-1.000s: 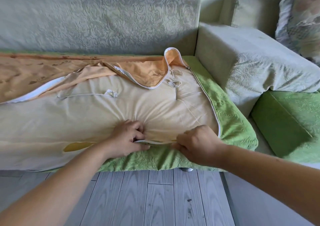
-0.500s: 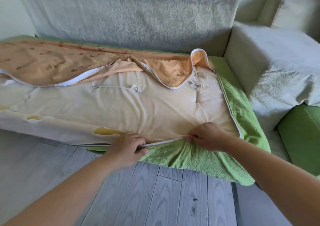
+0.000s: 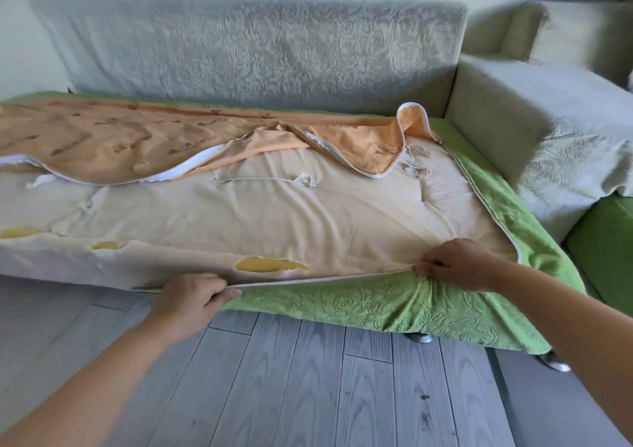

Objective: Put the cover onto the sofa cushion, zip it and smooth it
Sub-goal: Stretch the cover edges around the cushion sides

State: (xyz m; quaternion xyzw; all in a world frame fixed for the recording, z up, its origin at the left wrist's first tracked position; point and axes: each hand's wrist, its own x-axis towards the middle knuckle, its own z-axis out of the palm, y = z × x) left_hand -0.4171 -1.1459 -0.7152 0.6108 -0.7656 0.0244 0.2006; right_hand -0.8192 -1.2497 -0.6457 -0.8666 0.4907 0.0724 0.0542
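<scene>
A long cream sofa cushion [image 3: 274, 220] lies on the sofa seat, its liner torn in places with yellow foam showing. The green embossed cover [image 3: 394, 304] wraps its right end and front right side; the cover's orange-lined top flap [image 3: 137, 138] is folded back toward the backrest. A white zipper edge [image 3: 325, 279] runs along the front. My left hand [image 3: 190, 301] pinches that edge at its left end. My right hand [image 3: 457, 263] grips the same edge near the cushion's front right corner.
The grey-green sofa backrest [image 3: 257, 52] stands behind the cushion, and a padded armrest [image 3: 534, 131] to the right. Another green seat cushion [image 3: 606, 251] lies at the far right. Grey wood floor [image 3: 308, 385] lies in front, with metal sofa feet [image 3: 556, 360] showing.
My left hand has slid left along the zipper edge, so my hands are farther apart and the edge is stretched between them. The view has swung left.
</scene>
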